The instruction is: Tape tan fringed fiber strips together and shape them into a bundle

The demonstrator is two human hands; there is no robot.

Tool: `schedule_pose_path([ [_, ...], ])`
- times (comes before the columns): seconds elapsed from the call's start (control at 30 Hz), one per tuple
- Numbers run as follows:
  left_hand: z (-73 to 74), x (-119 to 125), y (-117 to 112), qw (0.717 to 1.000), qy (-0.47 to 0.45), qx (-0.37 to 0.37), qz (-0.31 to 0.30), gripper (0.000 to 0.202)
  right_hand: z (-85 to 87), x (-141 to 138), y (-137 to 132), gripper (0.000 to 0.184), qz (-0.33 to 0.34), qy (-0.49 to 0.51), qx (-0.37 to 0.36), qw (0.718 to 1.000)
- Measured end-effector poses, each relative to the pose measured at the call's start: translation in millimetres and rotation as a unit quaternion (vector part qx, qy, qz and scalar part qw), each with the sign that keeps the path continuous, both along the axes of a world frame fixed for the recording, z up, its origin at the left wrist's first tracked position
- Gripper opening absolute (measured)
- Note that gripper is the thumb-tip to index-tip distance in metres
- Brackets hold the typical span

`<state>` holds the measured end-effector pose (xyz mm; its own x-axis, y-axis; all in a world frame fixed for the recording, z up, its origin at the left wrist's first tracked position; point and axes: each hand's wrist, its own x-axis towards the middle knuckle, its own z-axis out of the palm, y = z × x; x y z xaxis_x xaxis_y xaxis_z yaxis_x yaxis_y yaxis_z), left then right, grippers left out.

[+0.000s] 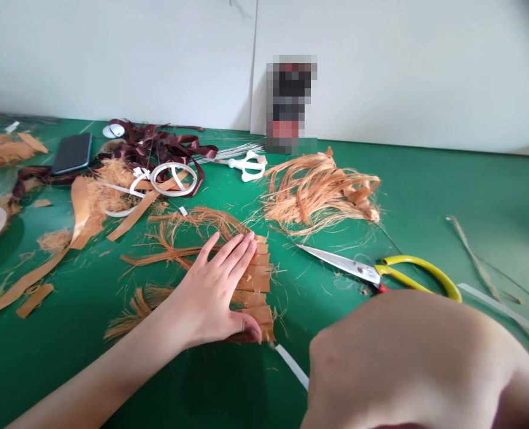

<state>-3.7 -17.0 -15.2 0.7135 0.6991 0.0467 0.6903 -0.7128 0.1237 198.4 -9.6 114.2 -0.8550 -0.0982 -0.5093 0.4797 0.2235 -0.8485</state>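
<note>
My left hand (215,292) lies flat with its fingers spread over a row of tan ribbon strips (258,298). The strips sit side by side, their cut ends to the right and their frayed threads (161,256) to the left. Close to the camera is my right hand (394,357), seen from the back with its fingers hidden. A narrow white strip (293,366) runs from the lower corner of the ribbon row to the edge of this hand. Whether the fingers hold it cannot be seen. Scissors with yellow handles (419,274) lie just beyond the right hand.
A heap of frayed tan ribbon (322,193) lies farther back. White-handled scissors (249,165), a white tape roll (174,179), dark brown ribbon (166,143) and a phone (72,153) lie at back left. Another white strip (506,310) is at right. A white wall (403,77) stands behind.
</note>
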Motion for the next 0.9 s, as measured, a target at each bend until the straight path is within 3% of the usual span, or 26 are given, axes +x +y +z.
schedule_pose_path([
  [0.23, -2.5, -0.6, 0.3, 1.0, 0.002, 0.025, -0.009, 0.12, -10.0, 4.6, 5.4, 0.057, 0.029, 0.046, -0.052, 0.997],
  [0.4, -0.7, 0.6, -0.8, 1.0, 0.0, 0.018, 0.001, 0.124, -8.7, 14.9, 12.4, 0.056, 0.081, 0.084, -0.04, 0.992],
  [0.5, -0.6, 0.6, -1.6, 1.0, -0.008, 0.001, 0.008, 0.127, -7.6, 20.1, 13.9, 0.051, 0.078, 0.081, -0.076, 0.991],
  [0.6, -2.1, -1.2, -2.1, 1.0, -0.014, -0.004, 0.004, 0.126, -7.9, 22.3, 15.3, 0.037, -0.007, 0.057, -0.149, 0.987],
  [0.7, -2.6, -3.7, -2.1, 1.0, -0.024, -0.01, -0.01, 0.119, -13.0, 21.7, 16.6, 0.025, -0.143, 0.069, -0.184, 0.97],
  [0.8, 1.2, -5.0, -2.2, 0.998, -0.053, -0.029, -0.022, 0.116, -25.3, 17.6, 17.7, 0.016, -0.31, 0.127, -0.109, 0.936],
  [0.9, 9.8, -4.1, -3.2, 0.994, -0.106, -0.04, -0.009, 0.098, -40.2, 10.3, 19.3, 0.009, -0.473, 0.169, 0.003, 0.864],
])
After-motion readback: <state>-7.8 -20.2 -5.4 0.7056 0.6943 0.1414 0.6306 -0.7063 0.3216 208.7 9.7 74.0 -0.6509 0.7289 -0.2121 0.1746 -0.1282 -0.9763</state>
